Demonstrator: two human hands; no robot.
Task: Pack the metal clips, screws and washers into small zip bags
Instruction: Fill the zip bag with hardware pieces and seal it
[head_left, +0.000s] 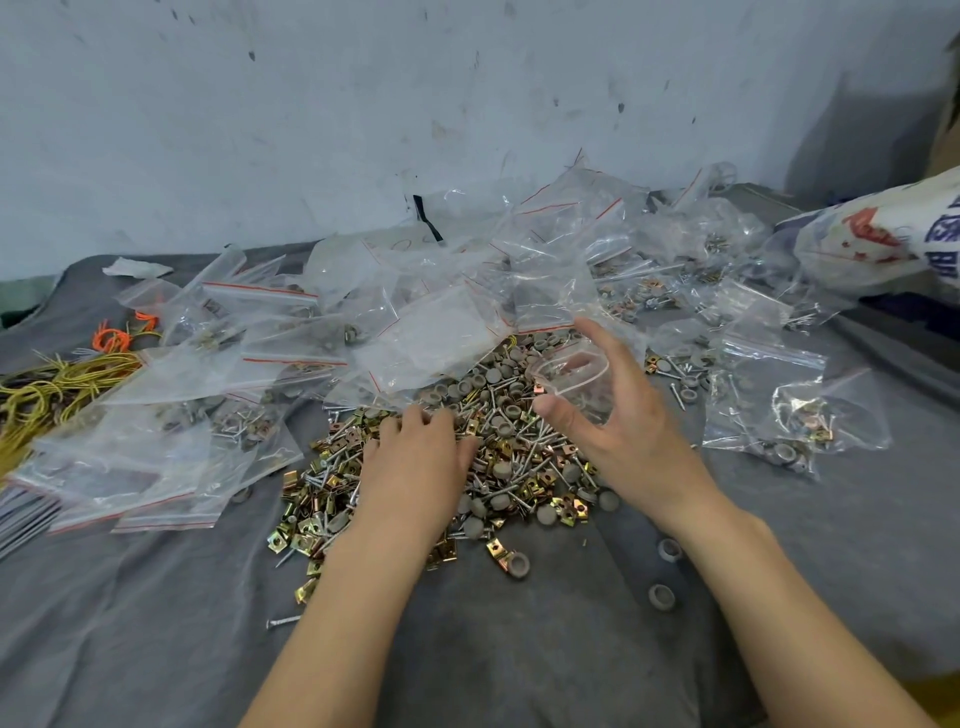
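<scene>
Sack (857, 244) print unreadable — my right hand (623, 431) pinches a zip bag (576, 371) open, left hand (415, 462) resting palm-down on the screws (519, 457) beside it.

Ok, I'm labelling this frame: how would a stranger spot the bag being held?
Find the hardware pile on the grey cloth. Above its right side, the right hand holds a clear zip bag. Unlike the other bags, its mouth is open.
</scene>
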